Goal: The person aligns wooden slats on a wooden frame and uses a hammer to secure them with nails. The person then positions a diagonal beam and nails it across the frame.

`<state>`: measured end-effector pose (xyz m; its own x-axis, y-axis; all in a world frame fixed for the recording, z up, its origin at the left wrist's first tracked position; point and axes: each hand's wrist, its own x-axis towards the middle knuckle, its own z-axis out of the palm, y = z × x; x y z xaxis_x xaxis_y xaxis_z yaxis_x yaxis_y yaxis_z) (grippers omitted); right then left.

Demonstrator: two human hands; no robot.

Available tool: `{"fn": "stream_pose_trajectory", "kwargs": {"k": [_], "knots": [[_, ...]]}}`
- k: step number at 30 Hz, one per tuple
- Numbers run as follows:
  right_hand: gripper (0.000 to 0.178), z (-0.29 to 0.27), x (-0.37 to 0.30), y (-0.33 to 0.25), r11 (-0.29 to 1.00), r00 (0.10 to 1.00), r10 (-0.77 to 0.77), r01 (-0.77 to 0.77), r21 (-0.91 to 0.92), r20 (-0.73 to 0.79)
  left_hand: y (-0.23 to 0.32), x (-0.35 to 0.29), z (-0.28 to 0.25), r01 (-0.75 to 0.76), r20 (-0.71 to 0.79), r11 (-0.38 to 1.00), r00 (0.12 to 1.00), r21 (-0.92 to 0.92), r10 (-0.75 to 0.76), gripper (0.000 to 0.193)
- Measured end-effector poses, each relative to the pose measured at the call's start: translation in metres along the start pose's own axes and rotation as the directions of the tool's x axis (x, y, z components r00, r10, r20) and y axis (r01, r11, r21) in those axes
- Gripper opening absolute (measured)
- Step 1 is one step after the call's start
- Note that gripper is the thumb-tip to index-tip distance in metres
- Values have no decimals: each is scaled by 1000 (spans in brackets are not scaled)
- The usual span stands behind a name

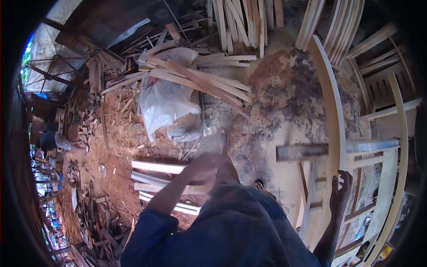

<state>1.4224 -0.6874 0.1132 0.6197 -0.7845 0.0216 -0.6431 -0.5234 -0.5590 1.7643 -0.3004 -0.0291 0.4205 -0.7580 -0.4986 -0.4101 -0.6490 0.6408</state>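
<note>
**A:** What's taking up the most room?

**B:** The dirt floor [284,102], which is lying under sawdust and offcuts. After that, the pale wooden frame [356,178] is standing on the person's right, its long curved rail [331,102] bending up toward the top of the view. A flat bar [333,150] is lying across it.

**A:** Is the right hand [341,191] doing anything with it?

**B:** It's resting against the rail's lower stretch, fingers loosely spread and half curled, not wrapped tight around anything I can make out.

**A:** And the left hand [202,167]?

**B:** It's blurring badly. It's reaching down over the planks [155,178] on the ground, touching or just above them. How far open it is, I cannot tell.

**A:** How many planks?

**B:** About four are lying side by side there, pale and flat. More slats [200,78] are piling up farther off, roughly a dozen, some of them resting on the bag.

**A:** A bag?

**B:** One clear plastic bag [164,102], slumping on the floor between the planks and the slats. Its contents aren't showing clearly. Just beside it one small bottle [209,131] is lying on its side.

**A:** Anything else?

**B:** Scrap wood [89,111] is heaping along the left edge, too jumbled to count.
</note>
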Motion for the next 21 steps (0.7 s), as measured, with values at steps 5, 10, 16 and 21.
{"fn": "stream_pose_trajectory", "kwargs": {"k": [5,10,16,21], "knots": [[27,81,75,-94,1000,1000,7,-7,8,11,-134,139,-173,159,-145,974,980,161,-136,27],[20,159,140,-214,1000,950,8,-5,-9,313,-263,279,-353,317,-392,760,916,567,-90,29],[22,229,158,-238,971,825,237,-224,-89,513,-358,376,-473,352,-476,583,877,732,69,35],[21,260,175,-222,930,743,350,-349,-116,570,-364,400,-491,447,-319,487,890,750,-326,39]]}}
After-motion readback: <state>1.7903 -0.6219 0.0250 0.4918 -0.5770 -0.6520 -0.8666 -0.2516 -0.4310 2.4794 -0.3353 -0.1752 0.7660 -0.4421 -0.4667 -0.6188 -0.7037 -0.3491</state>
